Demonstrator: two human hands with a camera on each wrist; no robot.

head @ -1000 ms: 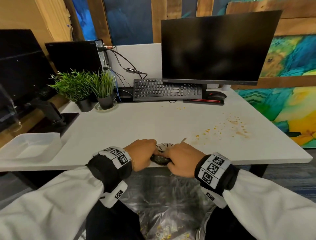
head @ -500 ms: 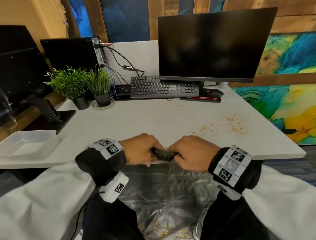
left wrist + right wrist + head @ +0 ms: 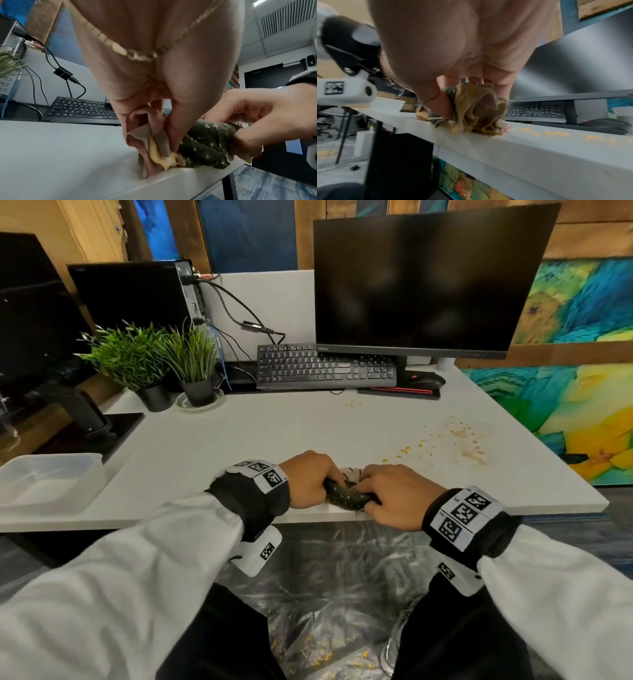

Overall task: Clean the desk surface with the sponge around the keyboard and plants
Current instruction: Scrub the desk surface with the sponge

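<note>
Gripping sponge [image 3: 344, 497] | between left hand [image 3: 306, 479], right hand [image 3: 394, 497] | seemingly twisted

Plants [image 3: 150, 361]: two sitting in dark pots at ten o'clock.
Keyboards [image 3: 325, 368]: one lying at twelve o'clock.
Monitors [image 3: 424, 278]: one standing at one o'clock.
Mice [image 3: 426, 381]: one resting at one o'clock.
Plastic tubs [image 3: 48, 481]: one sitting at nine o'clock.
Hands: two, left hand [image 3: 308, 479] and right hand [image 3: 394, 494], gripping one cloth [image 3: 346, 496] at six o'clock.

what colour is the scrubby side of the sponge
Dark green with pale flecks on the sponge, clearest in the left wrist view.
</note>
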